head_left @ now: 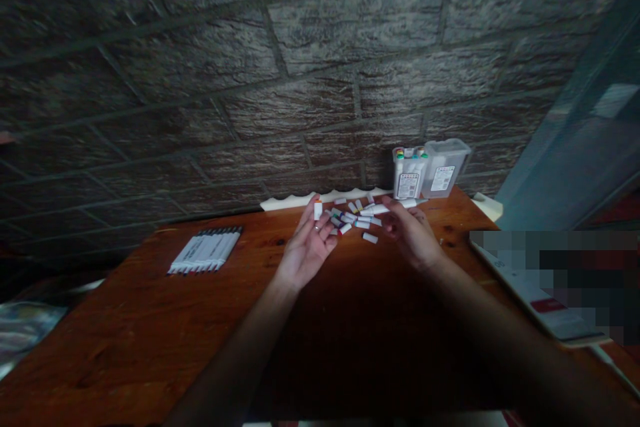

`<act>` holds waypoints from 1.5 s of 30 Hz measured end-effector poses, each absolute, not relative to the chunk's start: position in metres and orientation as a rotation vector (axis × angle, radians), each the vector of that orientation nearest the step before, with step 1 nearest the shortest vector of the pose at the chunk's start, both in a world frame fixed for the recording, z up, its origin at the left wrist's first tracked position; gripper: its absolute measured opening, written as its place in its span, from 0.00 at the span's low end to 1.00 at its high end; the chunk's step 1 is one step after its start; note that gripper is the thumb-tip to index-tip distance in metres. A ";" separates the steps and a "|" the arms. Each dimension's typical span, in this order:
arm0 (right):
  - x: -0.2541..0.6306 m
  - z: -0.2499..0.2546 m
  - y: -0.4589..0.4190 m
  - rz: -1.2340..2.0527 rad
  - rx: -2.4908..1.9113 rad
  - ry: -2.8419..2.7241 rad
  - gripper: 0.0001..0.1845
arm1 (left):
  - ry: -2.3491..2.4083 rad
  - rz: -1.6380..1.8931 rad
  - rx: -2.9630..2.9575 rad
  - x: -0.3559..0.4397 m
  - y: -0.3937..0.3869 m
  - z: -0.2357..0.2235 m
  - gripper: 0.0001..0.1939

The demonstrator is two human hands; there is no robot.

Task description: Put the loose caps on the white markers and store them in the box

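Between the thumb and fingers of my left hand (306,252) is a small white marker cap (318,211) with an orange end, held upright. My right hand (414,239) pinches a white marker (376,210), which lies roughly level and points left toward the cap. The marker and the cap are apart. Below and between both hands lies a loose pile of white caps (363,224) with coloured ends. One dark-ended cap (370,238) rests nearest to me. My left fingers hide part of the pile.
A neat row of white markers (206,251) lies on the wooden table (125,333) at the left. Against the brick wall stand a clear box with markers (409,177) and another clear box (445,170). A flat pad or book (545,300) lies at the right.
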State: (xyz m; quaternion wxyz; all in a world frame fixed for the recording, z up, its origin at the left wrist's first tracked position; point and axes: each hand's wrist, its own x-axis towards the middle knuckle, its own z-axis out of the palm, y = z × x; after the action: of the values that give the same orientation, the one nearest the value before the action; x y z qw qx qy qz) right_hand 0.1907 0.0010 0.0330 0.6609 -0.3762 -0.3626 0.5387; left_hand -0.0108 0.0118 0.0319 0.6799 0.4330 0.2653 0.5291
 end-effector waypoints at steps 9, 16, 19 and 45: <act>0.190 0.036 -0.003 1.128 -0.886 -0.949 0.22 | 0.672 1.196 0.733 -0.010 0.019 0.024 0.03; 0.184 0.033 -0.008 1.109 -0.816 -1.151 0.15 | 0.718 1.270 0.753 -0.004 0.018 0.023 0.06; 0.182 0.031 -0.008 1.091 -0.796 -1.224 0.13 | 0.715 1.296 0.686 -0.001 0.018 0.022 0.05; 0.179 0.018 -0.002 0.942 -0.927 -1.296 0.18 | 0.965 1.162 1.858 0.007 -0.003 0.001 0.13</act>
State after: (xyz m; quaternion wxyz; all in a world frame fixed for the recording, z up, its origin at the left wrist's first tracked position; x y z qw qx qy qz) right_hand 0.1795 -0.0016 0.0181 0.6014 -0.3999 -0.5595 0.4067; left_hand 0.0067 -0.0027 0.0009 0.3648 0.7225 0.3754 0.4517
